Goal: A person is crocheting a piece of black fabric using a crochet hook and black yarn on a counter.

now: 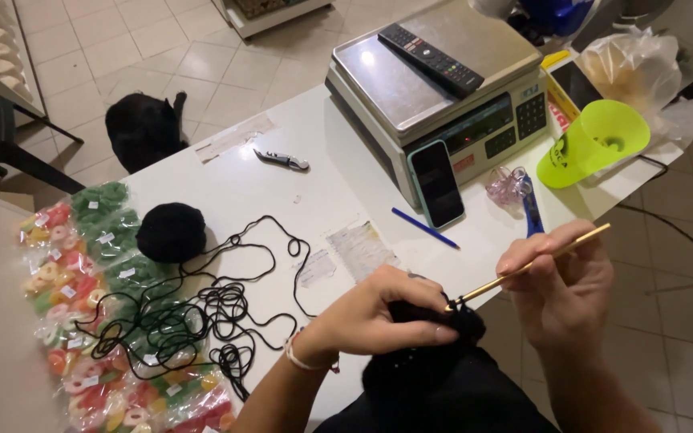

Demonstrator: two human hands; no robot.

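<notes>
Candy bags [98,321]: far to the left of our grip, clear bags lie in rows at the table edge. Inside we see sugared ring sweets, green in the upper bags, red, orange and yellow in the lower ones. Each bag has a small white label.

Yarn ball [172,232]: a black ball, up and left of our left hand. It rests on the white table [242,184] so the thread can run off freely.

Loose yarn [218,313]: black thread lies in many loops between the ball and our left hand, over some of the bags. We judge it was pulled slack so that the work does not tug the ball.

Left hand [378,317]: the fingers are pressed together on the black crochet piece [451,329], pinching it near the hook tip, we think to keep the stitches steady.

Crochet hook [527,267]: golden, thin, slanting up to the right from the black piece.

Right hand [563,289]: closed around the hook, with the index finger stretched along it as a guide.

Scale [435,80]: a shop scale, above the grip; a black remote control [431,58] lies on its steel plate and a dark phone [436,183] leans on its front.

Blue pen [424,228]: on the table, just above our hands.

Neon cup [595,143]: yellow-green, lying on its side, up and right of the right hand; its mouth is turned away from us, so we cannot tell what is inside.

Plastic bag [631,68]: clear, crumpled, behind the cup; the contents are pale and we cannot tell what they are.
</notes>
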